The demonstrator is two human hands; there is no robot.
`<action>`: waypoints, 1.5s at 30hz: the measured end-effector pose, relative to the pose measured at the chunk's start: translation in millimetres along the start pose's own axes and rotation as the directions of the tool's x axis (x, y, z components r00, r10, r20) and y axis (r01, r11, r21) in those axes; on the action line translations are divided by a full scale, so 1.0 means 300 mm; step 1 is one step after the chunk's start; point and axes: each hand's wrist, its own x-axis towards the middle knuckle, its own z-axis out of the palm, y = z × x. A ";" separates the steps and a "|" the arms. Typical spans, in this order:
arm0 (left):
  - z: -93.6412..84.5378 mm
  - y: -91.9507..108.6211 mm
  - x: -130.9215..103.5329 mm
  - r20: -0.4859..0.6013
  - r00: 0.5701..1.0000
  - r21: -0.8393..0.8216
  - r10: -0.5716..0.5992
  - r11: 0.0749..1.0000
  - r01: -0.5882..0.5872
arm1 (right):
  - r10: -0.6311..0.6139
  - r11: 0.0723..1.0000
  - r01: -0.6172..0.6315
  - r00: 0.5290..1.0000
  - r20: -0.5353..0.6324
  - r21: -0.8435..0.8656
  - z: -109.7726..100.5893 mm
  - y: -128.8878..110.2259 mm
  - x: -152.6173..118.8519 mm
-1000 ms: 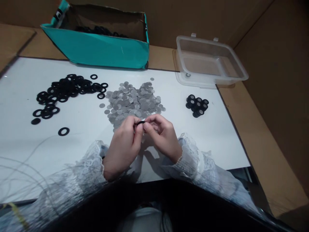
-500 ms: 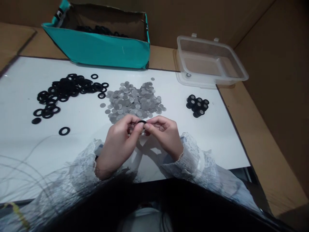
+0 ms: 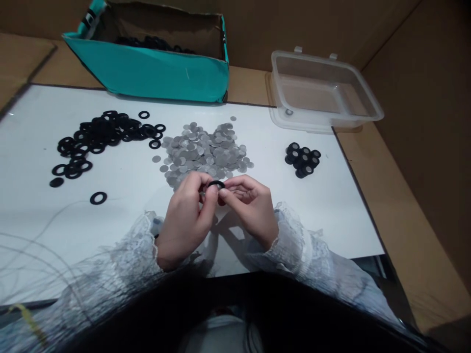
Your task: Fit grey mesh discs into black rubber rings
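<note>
Between the fingertips of both hands is a black ring (image 3: 216, 183), tilted so its upper rim shows. My left hand (image 3: 189, 215) pinches its left side, my right hand (image 3: 250, 206) its right side. The fingers cover the lower part, and I cannot tell whether a disc sits inside it. Just beyond my hands lies a heap of flat grey discs (image 3: 206, 152). Loose black rings (image 3: 103, 132) are piled to the left, with a single ring (image 3: 98, 198) nearer me. To the right, several black rings with grey centres (image 3: 303, 159) are stacked together.
A teal box (image 3: 154, 73) holding more black rings stands at the back left. At the back right, a clear plastic container (image 3: 327, 93) rests with a small ring-like piece near its left corner. Cardboard walls (image 3: 415, 63) rise behind and to the right of the white board (image 3: 147, 181).
The ring between my fingers has tipped, so more of its upper rim is visible. My left hand has shifted slightly; the view has moved a little. The piles look the same.
</note>
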 end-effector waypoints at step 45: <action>-0.040 -0.024 0.030 0.068 0.927 0.140 0.369 0.916 -0.375 | -0.373 0.769 0.469 0.881 0.291 -0.435 -0.072 -0.054 0.014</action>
